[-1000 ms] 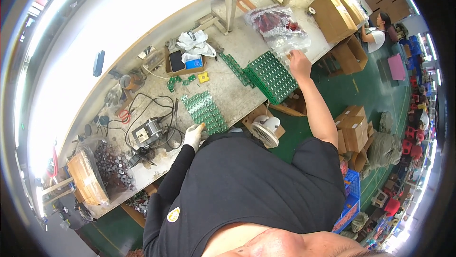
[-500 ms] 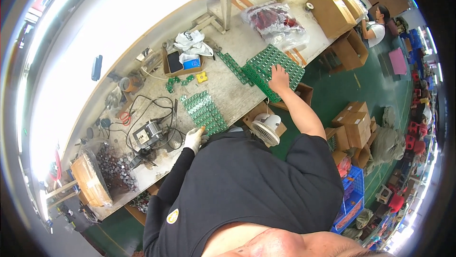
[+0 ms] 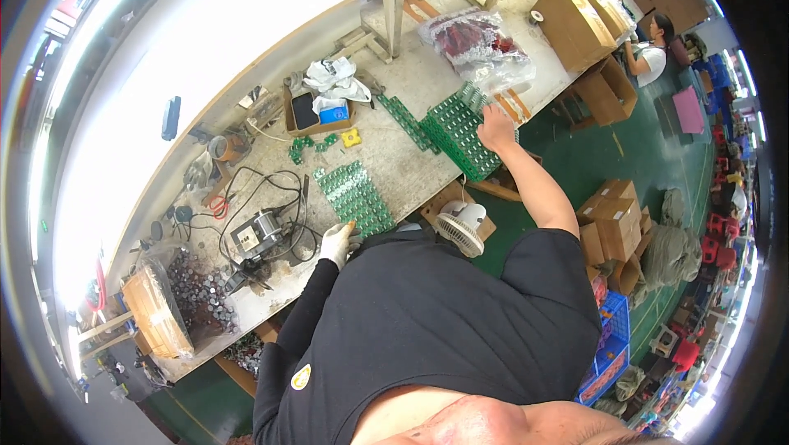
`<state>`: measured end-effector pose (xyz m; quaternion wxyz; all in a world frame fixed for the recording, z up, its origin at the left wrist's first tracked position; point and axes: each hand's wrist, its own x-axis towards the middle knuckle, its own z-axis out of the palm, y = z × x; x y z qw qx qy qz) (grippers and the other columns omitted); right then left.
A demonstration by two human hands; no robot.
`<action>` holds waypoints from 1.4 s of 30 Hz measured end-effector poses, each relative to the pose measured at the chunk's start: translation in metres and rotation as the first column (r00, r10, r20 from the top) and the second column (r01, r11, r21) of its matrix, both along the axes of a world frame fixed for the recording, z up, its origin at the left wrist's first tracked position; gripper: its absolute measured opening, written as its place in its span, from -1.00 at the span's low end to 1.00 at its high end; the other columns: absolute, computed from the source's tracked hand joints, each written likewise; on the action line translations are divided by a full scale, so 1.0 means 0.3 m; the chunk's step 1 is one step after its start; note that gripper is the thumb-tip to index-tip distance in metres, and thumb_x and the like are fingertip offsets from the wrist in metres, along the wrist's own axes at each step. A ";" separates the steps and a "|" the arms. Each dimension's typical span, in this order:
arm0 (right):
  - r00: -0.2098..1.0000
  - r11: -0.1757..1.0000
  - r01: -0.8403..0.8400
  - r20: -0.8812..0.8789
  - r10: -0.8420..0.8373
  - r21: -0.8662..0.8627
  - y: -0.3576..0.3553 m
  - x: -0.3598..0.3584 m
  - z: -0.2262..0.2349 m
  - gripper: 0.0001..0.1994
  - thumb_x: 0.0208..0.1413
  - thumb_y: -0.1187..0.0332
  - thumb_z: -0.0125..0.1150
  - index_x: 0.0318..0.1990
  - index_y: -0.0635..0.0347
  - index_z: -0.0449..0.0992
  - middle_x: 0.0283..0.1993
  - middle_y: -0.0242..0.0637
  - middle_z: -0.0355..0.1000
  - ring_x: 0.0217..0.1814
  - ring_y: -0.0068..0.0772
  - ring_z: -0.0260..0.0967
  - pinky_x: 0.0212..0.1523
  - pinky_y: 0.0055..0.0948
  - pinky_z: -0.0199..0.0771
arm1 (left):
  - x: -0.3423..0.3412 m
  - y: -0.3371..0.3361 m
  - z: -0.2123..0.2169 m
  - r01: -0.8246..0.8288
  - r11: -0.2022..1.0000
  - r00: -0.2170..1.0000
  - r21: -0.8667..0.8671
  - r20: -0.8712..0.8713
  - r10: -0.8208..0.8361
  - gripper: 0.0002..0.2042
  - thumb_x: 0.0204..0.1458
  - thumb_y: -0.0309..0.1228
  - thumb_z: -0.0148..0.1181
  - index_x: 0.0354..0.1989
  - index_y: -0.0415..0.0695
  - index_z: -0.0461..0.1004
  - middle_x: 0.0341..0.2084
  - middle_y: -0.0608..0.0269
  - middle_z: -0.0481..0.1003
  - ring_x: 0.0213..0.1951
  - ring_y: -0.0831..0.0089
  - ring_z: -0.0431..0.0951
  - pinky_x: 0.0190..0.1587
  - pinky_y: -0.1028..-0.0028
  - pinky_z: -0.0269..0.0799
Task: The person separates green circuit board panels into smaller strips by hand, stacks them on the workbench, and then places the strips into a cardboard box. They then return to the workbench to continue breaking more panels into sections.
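The surface (image 3: 394, 157) runs diagonally, its near edge beside the person's body, with bare room between the two green trays. The right hand (image 3: 496, 126) rests on the far green tray (image 3: 456, 137), which overhangs that edge; its fingers' grip cannot be told. The gloved left hand (image 3: 337, 241) touches the near green tray (image 3: 355, 197), fingers curled

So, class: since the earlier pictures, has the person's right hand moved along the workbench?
Yes. The right hand drew back from the clear bag of red parts toward the person, and now rests on the green tray stack.
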<state>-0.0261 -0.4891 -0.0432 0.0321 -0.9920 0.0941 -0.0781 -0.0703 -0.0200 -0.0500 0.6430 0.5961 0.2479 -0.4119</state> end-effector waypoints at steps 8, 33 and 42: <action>0.988 0.992 0.087 0.133 -0.074 -0.093 -0.164 0.028 0.004 -0.84 -0.08 0.50 -0.08 -0.29 0.24 0.33 -0.30 -0.09 0.40 -0.25 -0.05 0.40 -0.25 -0.15 0.38 | -0.006 0.005 0.000 -0.040 0.999 0.999 -0.008 -0.002 0.040 -0.71 0.06 -0.28 0.10 -0.19 -0.28 0.35 -0.37 0.12 0.45 -0.51 0.48 0.44 -0.50 0.57 0.36; 0.439 0.496 -0.868 0.465 0.769 0.000 0.637 -0.006 0.548 -0.77 -0.08 0.39 0.02 -0.23 0.20 0.47 0.03 -0.21 0.39 0.11 -0.26 0.32 0.14 -0.29 0.28 | 0.240 -0.086 0.369 -0.414 0.335 0.896 -0.846 -0.315 0.313 -0.32 0.01 0.12 -0.04 0.18 -0.16 0.17 0.12 0.03 0.25 0.15 0.10 0.23 0.18 0.09 0.10; 0.975 -0.244 0.189 -0.152 0.161 0.951 0.682 0.113 0.381 -0.64 0.23 0.17 -0.11 -0.04 0.30 0.34 -0.18 -0.27 0.42 -0.33 -0.52 0.38 -0.34 -0.55 0.41 | 0.233 0.053 0.411 -0.218 0.804 0.957 -0.554 0.039 0.286 -0.70 0.01 -0.42 0.06 -0.05 -0.21 0.35 -0.19 0.16 0.47 -0.18 0.30 0.49 -0.06 0.30 0.40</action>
